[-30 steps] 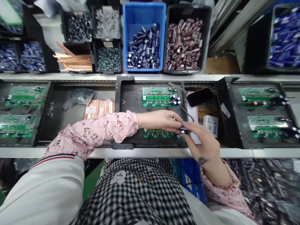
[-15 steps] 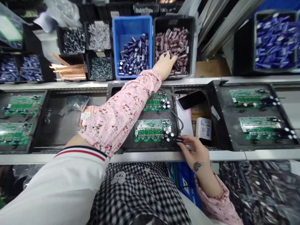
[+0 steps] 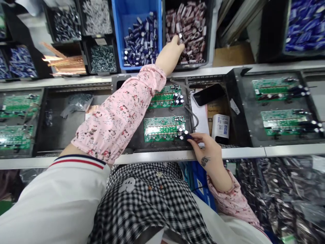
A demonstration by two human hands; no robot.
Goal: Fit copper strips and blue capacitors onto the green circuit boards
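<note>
My left hand (image 3: 170, 55) reaches over the black bin (image 3: 211, 34) of brown cylindrical capacitors (image 3: 194, 28). Its fingers are pinched at the near left side of the pile, around a brown capacitor whose silvery end (image 3: 180, 35) shows at the fingertips. Down at the right edge of the nearer green circuit board (image 3: 162, 128), my right hand (image 3: 208, 149) pinches a dark blue capacitor (image 3: 189, 136) between thumb and fingers. Several upright capacitors (image 3: 181, 130) with pale tops stand on that board beside it. A second green board (image 3: 165, 96) lies behind, partly covered by my left sleeve.
A blue bin (image 3: 116, 37) of dark blue capacitors adjoins the brown ones. Small black bins (image 3: 100, 56) of parts stand further left. A phone (image 3: 209, 95) and a white box (image 3: 221, 126) lie right of the boards. Another board tray (image 3: 291, 101) sits further right.
The view has tipped downward. My left hand's fingers, spread over the brown capacitors before, are drawn together on one. My right hand keeps its capacitor at the board's edge.
</note>
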